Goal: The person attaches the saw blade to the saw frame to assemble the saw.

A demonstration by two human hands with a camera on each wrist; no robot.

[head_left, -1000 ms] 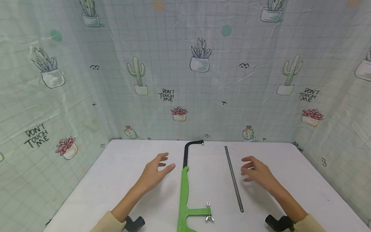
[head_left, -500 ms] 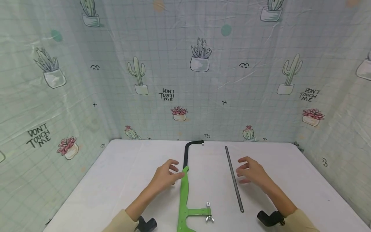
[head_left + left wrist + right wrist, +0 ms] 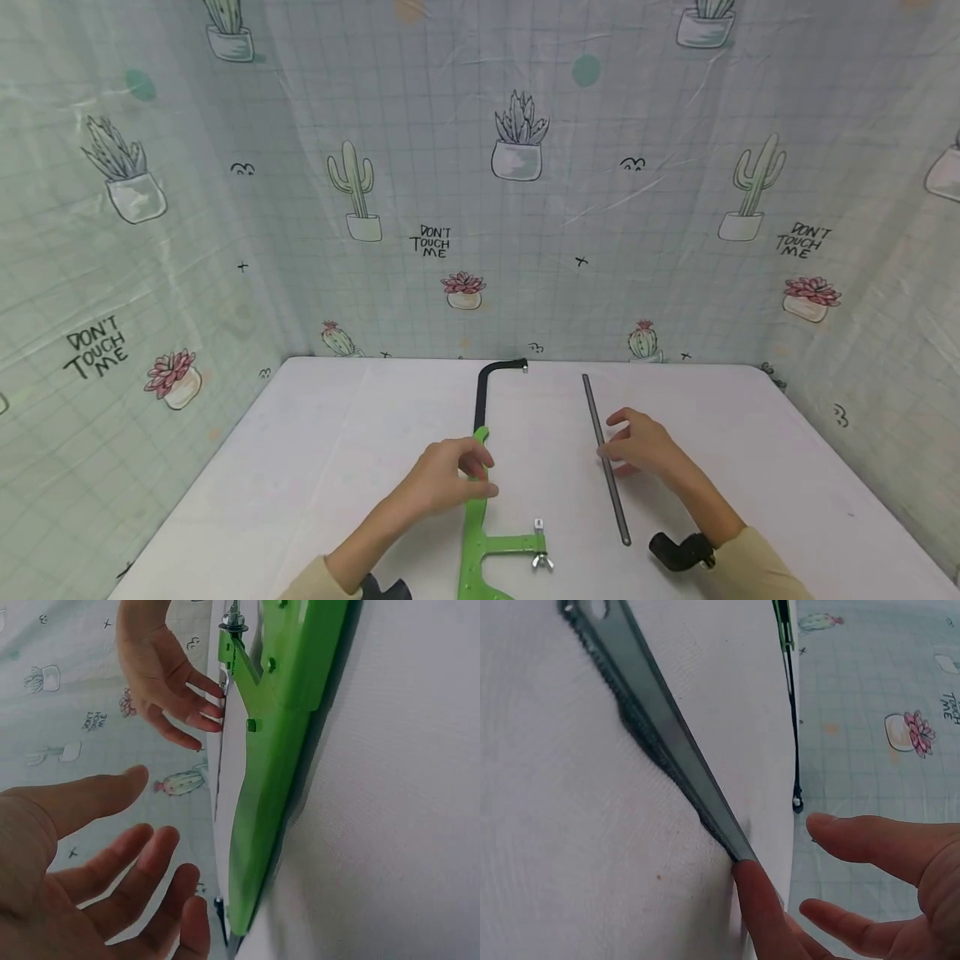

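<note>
A hacksaw frame (image 3: 472, 542), green with a black bent front bar, lies on the white table. Over its green part hovers my left hand (image 3: 442, 479), fingers loosely bent and thumb apart; the left wrist view shows the palm (image 3: 26, 877) beside the frame with nothing in it. To the right lies a separate grey hacksaw blade (image 3: 617, 506), toothed along one edge in the right wrist view. My right hand (image 3: 642, 446) is at the blade's middle, thumb spread away. One fingertip (image 3: 751, 877) overlaps the blade's edge in that view.
A wing nut (image 3: 542, 564) sits on the frame's short side arm. The white table (image 3: 337, 433) ends in front of a printed cactus curtain (image 3: 420, 150). Each wrist wears a black camera mount (image 3: 681, 552).
My left hand has moved right and nearer, from beside the frame to over its green part. My right hand has moved left and slightly down to the blade.
</note>
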